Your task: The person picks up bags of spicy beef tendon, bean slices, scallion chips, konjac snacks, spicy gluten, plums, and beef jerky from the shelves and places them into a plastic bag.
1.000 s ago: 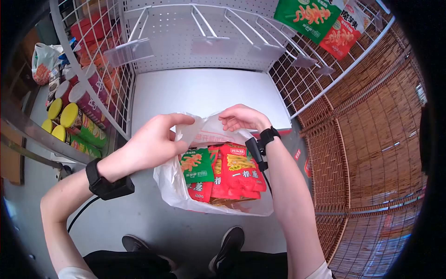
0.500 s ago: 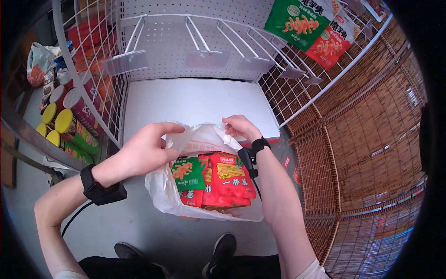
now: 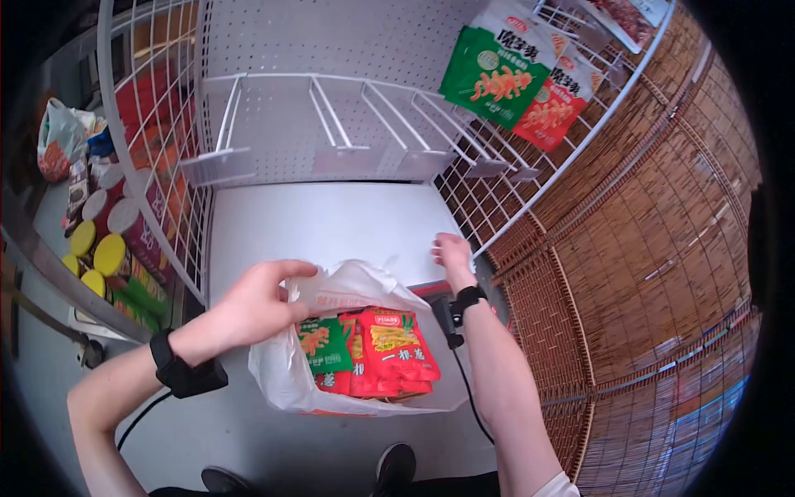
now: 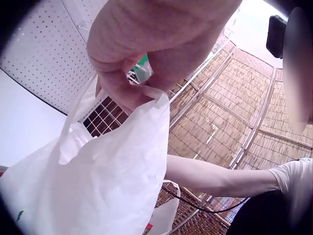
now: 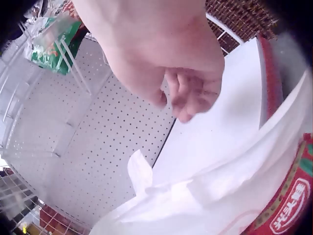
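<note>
A white plastic bag (image 3: 277, 377) stands with its mouth spread, holding several red snack packets (image 3: 399, 352) and a green one (image 3: 328, 346). At the bag's left rim, my left hand (image 3: 258, 308) pinches the plastic between thumb and fingers; the left wrist view shows the gathered film (image 4: 122, 161) hanging from that hand (image 4: 156, 44). My right hand (image 3: 453, 258) is off the bag, above the right front of the white shelf base. In the right wrist view its fingers (image 5: 191, 95) curl loosely around nothing, beyond the bag's rim (image 5: 195, 196).
White display hooks (image 3: 331, 116) project from a pegboard (image 3: 315, 41) above the shelf base (image 3: 323, 228). A green packet (image 3: 501, 83) and a red one (image 3: 556, 108) hang at the upper right. Yellow-lidded canisters (image 3: 112, 255) stand beyond the left wire panel; a woven screen (image 3: 646, 248) lines the right.
My right hand has let go of the bag's rim and moved away to the right. The left hand keeps its hold. The head view has tilted up, so the bag sits lower.
</note>
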Motion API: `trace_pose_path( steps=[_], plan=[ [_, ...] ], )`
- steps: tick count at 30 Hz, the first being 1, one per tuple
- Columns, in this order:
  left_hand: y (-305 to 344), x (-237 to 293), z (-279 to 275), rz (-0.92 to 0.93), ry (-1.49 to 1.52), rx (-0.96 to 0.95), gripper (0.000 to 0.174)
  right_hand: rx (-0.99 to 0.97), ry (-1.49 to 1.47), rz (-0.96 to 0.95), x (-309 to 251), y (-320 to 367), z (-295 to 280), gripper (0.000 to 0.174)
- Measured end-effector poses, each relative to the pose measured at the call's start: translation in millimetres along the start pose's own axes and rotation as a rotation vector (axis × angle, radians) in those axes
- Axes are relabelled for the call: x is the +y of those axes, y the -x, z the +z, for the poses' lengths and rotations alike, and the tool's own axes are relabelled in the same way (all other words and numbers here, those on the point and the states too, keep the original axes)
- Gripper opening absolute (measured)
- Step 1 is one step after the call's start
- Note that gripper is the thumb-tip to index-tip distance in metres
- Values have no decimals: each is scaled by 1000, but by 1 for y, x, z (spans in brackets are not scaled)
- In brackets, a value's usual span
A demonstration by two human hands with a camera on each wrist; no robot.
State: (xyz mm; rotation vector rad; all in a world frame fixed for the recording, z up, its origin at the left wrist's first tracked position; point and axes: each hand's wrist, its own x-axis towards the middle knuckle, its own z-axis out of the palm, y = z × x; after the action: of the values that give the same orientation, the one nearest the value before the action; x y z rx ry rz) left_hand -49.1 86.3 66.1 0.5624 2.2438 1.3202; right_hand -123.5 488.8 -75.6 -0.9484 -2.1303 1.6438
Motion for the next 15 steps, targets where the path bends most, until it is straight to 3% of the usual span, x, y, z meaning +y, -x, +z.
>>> trace_pose_path(
  steps=[4, 8, 10, 12, 13, 15],
  plan=[
    [-2, -2, 1, 102, 18, 7, 55, 302, -314, -101, -40, -40, -86, 10],
    [-7, -6, 3, 116, -39, 3, 54, 523, -287, -536, -126, -31, -150, 22],
    [-12, -8, 5, 127, -28, -4, 54, 425, -250, -758, -169, -19, -154, 25],
    [-14, -7, 6, 117, 5, -18, 53, 273, -151, -858, -211, -1, -140, 26],
    [-15, -7, 7, 124, -8, -17, 53, 340, 9, -969, -222, -14, -133, 29],
    [-17, -7, 9, 45, -21, -5, 54, 231, 31, -991, -249, -10, -111, 37]
  ],
)
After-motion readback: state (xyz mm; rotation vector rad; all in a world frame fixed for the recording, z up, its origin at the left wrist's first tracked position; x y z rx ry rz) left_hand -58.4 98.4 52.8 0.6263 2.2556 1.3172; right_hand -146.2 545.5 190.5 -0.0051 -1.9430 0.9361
